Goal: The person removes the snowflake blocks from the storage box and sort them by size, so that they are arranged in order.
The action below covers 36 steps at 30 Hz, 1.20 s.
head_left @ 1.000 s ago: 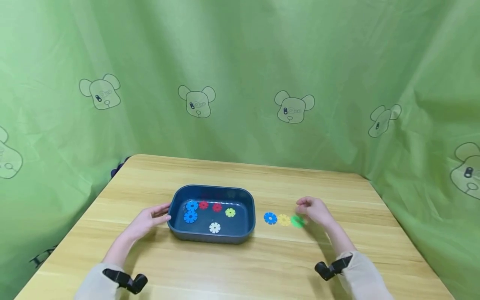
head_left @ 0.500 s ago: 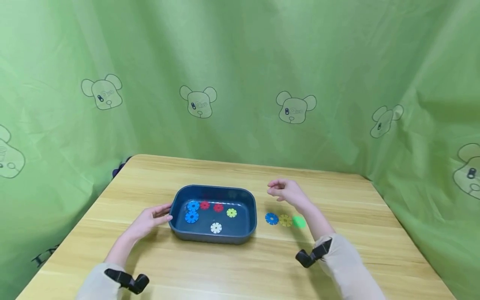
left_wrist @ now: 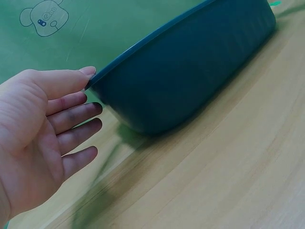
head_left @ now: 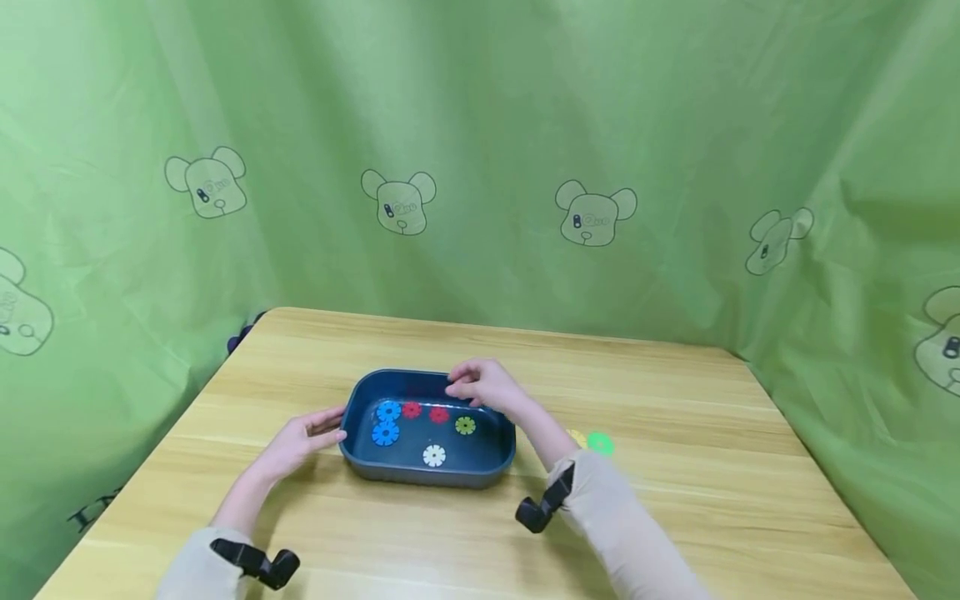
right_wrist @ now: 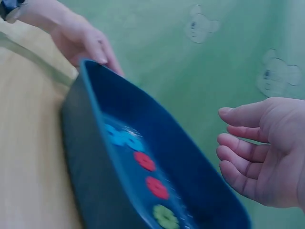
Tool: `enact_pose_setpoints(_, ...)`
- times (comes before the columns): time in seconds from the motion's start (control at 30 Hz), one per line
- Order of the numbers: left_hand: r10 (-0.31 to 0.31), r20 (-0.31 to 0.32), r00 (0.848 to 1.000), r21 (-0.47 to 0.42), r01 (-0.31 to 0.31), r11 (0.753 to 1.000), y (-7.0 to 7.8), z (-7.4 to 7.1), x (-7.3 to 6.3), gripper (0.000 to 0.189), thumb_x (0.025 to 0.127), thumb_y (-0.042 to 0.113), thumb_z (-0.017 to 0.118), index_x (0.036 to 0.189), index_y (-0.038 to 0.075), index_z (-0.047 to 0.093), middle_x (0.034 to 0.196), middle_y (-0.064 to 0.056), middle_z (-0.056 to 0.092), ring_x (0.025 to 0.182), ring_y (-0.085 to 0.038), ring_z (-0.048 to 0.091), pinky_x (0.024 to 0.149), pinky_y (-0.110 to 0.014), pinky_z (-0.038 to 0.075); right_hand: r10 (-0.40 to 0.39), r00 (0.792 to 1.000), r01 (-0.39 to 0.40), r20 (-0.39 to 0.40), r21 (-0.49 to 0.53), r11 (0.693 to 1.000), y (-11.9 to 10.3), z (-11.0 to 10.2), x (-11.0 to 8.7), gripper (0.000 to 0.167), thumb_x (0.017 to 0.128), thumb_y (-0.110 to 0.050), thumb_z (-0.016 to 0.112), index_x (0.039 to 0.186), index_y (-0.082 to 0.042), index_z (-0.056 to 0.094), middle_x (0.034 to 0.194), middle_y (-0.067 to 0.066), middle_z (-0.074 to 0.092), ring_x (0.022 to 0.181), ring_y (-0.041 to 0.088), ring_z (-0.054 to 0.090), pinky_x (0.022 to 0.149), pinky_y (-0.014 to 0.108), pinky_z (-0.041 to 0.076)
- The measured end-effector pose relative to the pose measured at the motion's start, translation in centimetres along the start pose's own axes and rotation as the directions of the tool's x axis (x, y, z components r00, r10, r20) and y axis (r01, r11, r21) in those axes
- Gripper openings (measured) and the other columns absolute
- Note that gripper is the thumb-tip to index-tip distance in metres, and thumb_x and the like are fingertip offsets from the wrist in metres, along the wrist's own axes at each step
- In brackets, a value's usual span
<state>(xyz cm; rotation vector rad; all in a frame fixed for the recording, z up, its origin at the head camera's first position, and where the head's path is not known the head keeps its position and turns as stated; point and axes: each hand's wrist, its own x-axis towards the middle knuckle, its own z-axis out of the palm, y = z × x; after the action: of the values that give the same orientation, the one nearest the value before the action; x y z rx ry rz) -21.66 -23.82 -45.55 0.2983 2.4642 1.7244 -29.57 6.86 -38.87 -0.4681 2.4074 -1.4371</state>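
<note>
A dark blue plastic basin (head_left: 431,477) stands on the table. My left hand (head_left: 297,442) holds its left rim; in the left wrist view the thumb (left_wrist: 71,81) lies at the rim, with the other fingers spread below. Inside lie two blue snowflake discs (head_left: 386,432), two red ones (head_left: 438,414), a yellow-green one (head_left: 465,426) and a white one (head_left: 433,455). Over the basin's far right part hovers my right hand (head_left: 491,389), fingers loosely bent with nothing between them. In the right wrist view, the same hand (right_wrist: 262,152) appears apart from the rim.
On the wooden table (head_left: 720,467), right of the basin, lie a green disc (head_left: 600,442) and a yellow disc (head_left: 577,437) partly covered by my right arm. A green curtain (head_left: 480,275) with bear-head prints hangs behind the table.
My right hand has moved left from beside the green disc to above the basin. Its arm now hides the blue disc on the table. My left hand stays at the rim.
</note>
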Motion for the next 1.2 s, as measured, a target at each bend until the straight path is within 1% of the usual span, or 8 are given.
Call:
enact_pose_setpoints(0.13,-0.001,0.003,1.0,-0.005,0.001,1.0,0.2,0.0,0.0,0.051,0.092,0.01,0.057,0.133,-0.013,0.038,0.134,-0.029,0.043,0.124,-0.04,0.041,0.102,-0.045,0.035,-0.007,0.999,0.007,0.045,-0.008,1.0,-0.1,2.6,0.9,0.028,0.084,-0.014,0.068,0.106,0.002,0.062,0.084,0.005,0.06,0.086,0.036,0.059,0.072,0.044,0.053)
enact_pose_setpoints(0.27,0.004,0.011,1.0,-0.01,-0.004,1.0,0.2,-0.1,0.0,0.051,0.092,0.009,0.056,0.133,-0.014,0.037,0.134,-0.03,0.042,0.124,-0.04,0.041,0.102,-0.045,0.035,-0.023,0.997,0.025,0.069,-0.026,0.999,-0.1,5.0,1.6,0.029,0.083,-0.013,0.07,0.105,0.003,0.062,0.079,0.003,0.06,0.076,0.028,0.06,0.066,0.037,0.054)
enact_pose_setpoints(0.4,-0.001,0.005,1.0,-0.014,0.001,1.0,0.2,-0.1,0.0,0.051,0.092,0.009,0.056,0.133,-0.014,0.038,0.134,-0.029,0.042,0.124,-0.04,0.041,0.102,-0.045,0.035,-0.037,0.998,0.041,0.059,-0.06,0.997,-0.2,6.9,2.3,0.028,0.081,-0.013,0.072,0.103,0.002,0.064,0.077,0.002,0.06,0.071,0.02,0.059,0.059,0.031,0.053)
enact_pose_setpoints(0.57,0.013,0.011,1.0,-0.007,-0.013,1.0,0.1,0.0,0.0,0.05,0.092,0.009,0.055,0.133,-0.014,0.038,0.134,-0.03,0.042,0.123,-0.041,0.042,0.101,-0.045,0.036,-0.009,0.999,0.015,0.049,-0.115,0.993,-0.1,8.9,3.0,0.029,0.081,-0.015,0.072,0.105,0.001,0.064,0.077,0.002,0.056,0.07,0.026,0.059,0.055,0.027,0.05)
enact_pose_setpoints(0.67,0.014,0.01,1.0,-0.007,-0.014,1.0,-0.1,0.0,0.0,0.05,0.092,0.009,0.056,0.133,-0.014,0.038,0.133,-0.03,0.043,0.123,-0.041,0.042,0.101,-0.044,0.037,0.011,0.999,-0.005,0.038,-0.143,0.99,0.1,9.8,3.3,0.029,0.08,-0.015,0.074,0.102,0.0,0.065,0.077,0.002,0.056,0.065,0.022,0.058,0.052,0.024,0.047)
enact_pose_setpoints(0.83,0.022,0.019,1.0,-0.015,-0.021,1.0,-0.4,0.1,0.1,0.051,0.092,0.01,0.056,0.132,-0.015,0.038,0.133,-0.03,0.043,0.123,-0.041,0.042,0.101,-0.042,0.038,0.039,0.999,-0.034,0.021,-0.206,0.978,0.8,10.9,3.7,0.028,0.076,-0.016,0.077,0.098,-0.002,0.066,0.08,0.001,0.058,0.065,0.013,0.053,0.056,0.022,0.045)
enact_pose_setpoints(1.03,0.01,0.012,1.0,-0.019,-0.01,1.0,-0.5,0.0,0.1,0.051,0.092,0.01,0.056,0.133,-0.014,0.038,0.133,-0.03,0.043,0.123,-0.04,0.042,0.101,-0.042,0.037,0.024,1.0,-0.019,0.011,-0.317,0.948,1.1,11.5,4.0,0.028,0.074,-0.018,0.079,0.095,-0.005,0.067,0.086,0.001,0.061,0.073,0.013,0.052,0.066,0.024,0.046)
enact_pose_setpoints(1.2,0.003,0.009,1.0,-0.026,-0.003,1.0,-0.3,-0.1,0.0,0.051,0.092,0.01,0.056,0.133,-0.014,0.038,0.133,-0.03,0.043,0.123,-0.04,0.042,0.101,-0.042,0.037,-0.001,0.999,0.017,0.035,-0.445,0.896,1.1,11.7,4.1,0.032,0.073,-0.022,0.08,0.099,-0.009,0.066,0.09,0.001,0.063,0.078,0.014,0.052,0.071,0.023,0.045)
